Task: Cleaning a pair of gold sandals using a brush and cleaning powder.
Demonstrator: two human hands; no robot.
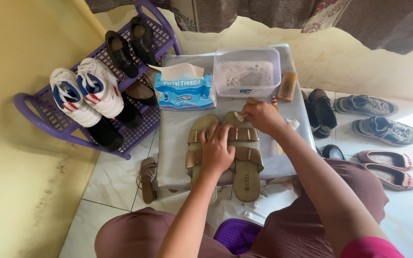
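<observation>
- A pair of tan sandals (225, 153) lies side by side in the middle of the small grey-covered table (178, 138), toes toward the far edge.
- Each sandal has two wide straps across the top, with small light metal pieces on them; the inner sole is brownish and a dark mark is printed at the heel of the right one.
- The left hand (216, 150) lies flat on the straps of the sandals, fingers spread a little, and presses them down.
- The right hand (261, 114) is at the toe end of the right sandal; its fingertips pinch a small white wad (239, 116) that touches the sole.
- Behind the sandals, on the same table, stands a clear plastic box (247, 71) with foamy water.
- Left of this box, also behind the sandals, lies a blue pack of tissues (185, 91) with one sheet pulled up.
- A wooden brush (287, 86) lies at the right of the box, near the table edge.
- Left of the table is a purple shoe rack (48, 124) with white sneakers (87, 91) and black shoes (130, 45).
- Right of the table, on the tile floor, lie grey sneakers (378, 119) and pink flat shoes (390, 167).
</observation>
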